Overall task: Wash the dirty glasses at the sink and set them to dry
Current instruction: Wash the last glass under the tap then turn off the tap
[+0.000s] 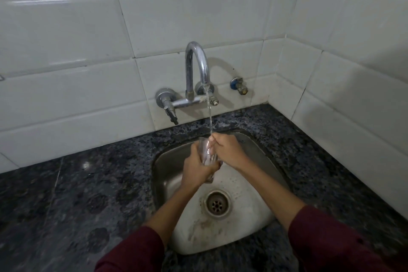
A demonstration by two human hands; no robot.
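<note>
A clear drinking glass (207, 152) is held upright over the steel sink (167, 161), under the running stream from the chrome tap (197, 66). My left hand (196, 166) wraps around the lower part of the glass. The fingers of my right hand (227, 150) are curled over the rim, with some of them inside the glass. Water falls onto my right fingers at the mouth of the glass. The bottom of the glass is partly hidden by my left hand.
The sink has a round drain (217, 204) and a stained basin. Dark speckled granite counter (77, 194) surrounds it on all sides. White tiled walls meet in a corner at the right. A small blue-capped valve (239, 86) sticks out of the wall right of the tap.
</note>
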